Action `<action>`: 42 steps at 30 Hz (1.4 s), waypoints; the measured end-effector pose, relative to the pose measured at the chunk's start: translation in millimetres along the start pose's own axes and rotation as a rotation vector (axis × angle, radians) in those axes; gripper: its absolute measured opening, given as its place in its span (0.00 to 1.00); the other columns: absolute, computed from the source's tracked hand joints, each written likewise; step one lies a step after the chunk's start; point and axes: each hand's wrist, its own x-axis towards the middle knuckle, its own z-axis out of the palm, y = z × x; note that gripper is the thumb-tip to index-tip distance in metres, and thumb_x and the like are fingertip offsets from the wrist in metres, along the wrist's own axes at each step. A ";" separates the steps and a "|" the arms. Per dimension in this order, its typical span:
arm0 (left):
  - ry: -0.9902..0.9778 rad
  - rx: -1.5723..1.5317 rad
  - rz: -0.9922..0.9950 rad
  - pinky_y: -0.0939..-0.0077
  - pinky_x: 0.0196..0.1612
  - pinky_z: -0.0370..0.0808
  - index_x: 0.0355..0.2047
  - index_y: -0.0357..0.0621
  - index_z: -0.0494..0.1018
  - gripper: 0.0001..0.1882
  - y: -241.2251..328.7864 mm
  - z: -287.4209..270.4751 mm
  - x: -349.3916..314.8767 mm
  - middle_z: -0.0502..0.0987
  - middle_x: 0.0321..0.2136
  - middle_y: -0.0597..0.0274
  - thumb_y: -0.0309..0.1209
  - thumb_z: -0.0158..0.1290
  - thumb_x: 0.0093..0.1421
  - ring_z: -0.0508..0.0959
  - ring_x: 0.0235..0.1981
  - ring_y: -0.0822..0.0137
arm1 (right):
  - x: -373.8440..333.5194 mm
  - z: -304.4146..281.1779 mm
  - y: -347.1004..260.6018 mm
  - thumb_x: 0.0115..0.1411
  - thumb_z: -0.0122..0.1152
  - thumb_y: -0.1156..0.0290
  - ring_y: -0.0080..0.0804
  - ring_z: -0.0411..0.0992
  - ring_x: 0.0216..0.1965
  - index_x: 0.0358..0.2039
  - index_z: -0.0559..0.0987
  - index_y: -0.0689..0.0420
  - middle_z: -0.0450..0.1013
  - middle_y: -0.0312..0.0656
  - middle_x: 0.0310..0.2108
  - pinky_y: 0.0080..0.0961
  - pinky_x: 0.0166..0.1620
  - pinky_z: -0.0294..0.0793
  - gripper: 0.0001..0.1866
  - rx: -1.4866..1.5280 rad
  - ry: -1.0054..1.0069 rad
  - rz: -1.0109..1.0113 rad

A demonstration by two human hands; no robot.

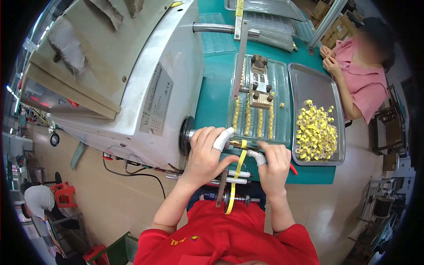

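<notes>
My left hand (204,152), a white cover on one finger, has its fingers curled over the spindle (229,142) of a winding machine (172,75); its thumb points right. Yellow tape (240,162) rises from a tape roll (230,201) past the white guide rods (238,174) to a small piece on the spindle. Right of the tape, my right hand (274,165) is closed, its white-wrapped finger near the strip. What lies inside its fingers is hidden. A red handle (293,169) shows beside this hand; whether I hold it cannot be made out.
A clear tray (282,128) with rows of yellow-wrapped parts lies beyond my hands, under a metal arm fixture (261,88). To its right, a metal tray (316,79) carries a heap of yellow-wrapped parts (316,132). A co-worker in pink (362,75) sits at the far right.
</notes>
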 end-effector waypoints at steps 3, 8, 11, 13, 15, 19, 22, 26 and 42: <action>-0.014 -0.023 0.001 0.57 0.60 0.60 0.56 0.39 0.71 0.38 1.3 -1.0 1.4 0.73 0.50 0.57 0.47 0.67 0.49 0.69 0.54 0.53 | -2.1 4.3 -3.1 0.55 0.69 0.74 0.32 0.72 0.34 0.48 0.79 0.58 0.74 0.37 0.32 0.32 0.43 0.68 0.19 0.091 0.081 0.216; -0.018 -0.003 0.008 0.57 0.60 0.59 0.56 0.39 0.71 0.40 2.6 1.3 2.1 0.74 0.50 0.57 0.50 0.67 0.48 0.69 0.54 0.53 | -2.9 36.5 -8.6 0.63 0.68 0.71 0.18 0.74 0.39 0.46 0.77 0.62 0.76 0.36 0.36 0.20 0.45 0.73 0.14 1.176 -0.131 0.781; -0.009 0.035 -0.008 0.57 0.59 0.59 0.56 0.39 0.72 0.40 5.2 -0.7 1.4 0.74 0.49 0.55 0.49 0.68 0.47 0.70 0.53 0.53 | -5.4 47.3 -14.3 0.63 0.67 0.70 0.18 0.72 0.35 0.39 0.76 0.62 0.75 0.35 0.34 0.20 0.42 0.72 0.11 1.201 -0.069 0.854; -0.010 0.029 0.004 0.57 0.59 0.59 0.56 0.38 0.72 0.40 6.9 0.0 4.2 0.74 0.48 0.55 0.49 0.68 0.46 0.70 0.52 0.53 | -16.7 60.8 -3.9 0.64 0.65 0.71 0.16 0.69 0.31 0.38 0.76 0.59 0.72 0.30 0.29 0.17 0.36 0.69 0.08 1.334 0.258 0.882; -0.012 0.027 0.010 0.57 0.59 0.59 0.55 0.38 0.72 0.40 7.2 -1.3 4.8 0.74 0.47 0.56 0.49 0.69 0.46 0.70 0.52 0.53 | -17.8 55.9 21.9 0.65 0.64 0.71 0.15 0.63 0.26 0.34 0.73 0.55 0.67 0.27 0.27 0.16 0.31 0.64 0.07 1.357 0.421 0.814; -0.015 0.021 0.011 0.57 0.58 0.59 0.55 0.37 0.72 0.40 6.2 -1.3 5.8 0.74 0.46 0.56 0.48 0.69 0.46 0.70 0.50 0.54 | -6.1 0.5 51.7 0.59 0.67 0.80 0.14 0.69 0.31 0.41 0.77 0.61 0.73 0.31 0.30 0.15 0.34 0.70 0.11 0.599 0.547 0.780; -0.008 0.036 0.017 0.58 0.57 0.59 0.55 0.37 0.72 0.40 5.9 -3.5 5.6 0.74 0.46 0.57 0.48 0.68 0.47 0.70 0.50 0.54 | -5.0 -23.4 92.9 0.53 0.63 0.82 0.38 0.76 0.37 0.47 0.76 0.59 0.74 0.43 0.40 0.32 0.40 0.77 0.19 -0.048 0.489 0.703; 0.001 0.035 0.021 0.58 0.57 0.59 0.55 0.37 0.72 0.40 6.6 -2.3 6.1 0.74 0.46 0.57 0.47 0.69 0.47 0.70 0.50 0.54 | -0.6 -22.1 115.0 0.51 0.58 0.81 0.48 0.77 0.38 0.52 0.76 0.56 0.70 0.47 0.48 0.41 0.40 0.77 0.24 -0.403 0.406 0.573; -0.085 -0.092 -0.045 0.60 0.61 0.55 0.57 0.41 0.70 0.36 6.4 -7.1 0.7 0.72 0.53 0.58 0.39 0.69 0.50 0.65 0.58 0.55 | 61.6 1.0 94.9 0.48 0.64 0.81 0.40 0.79 0.31 0.41 0.76 0.58 0.74 0.42 0.43 0.34 0.37 0.78 0.18 0.099 -0.192 0.381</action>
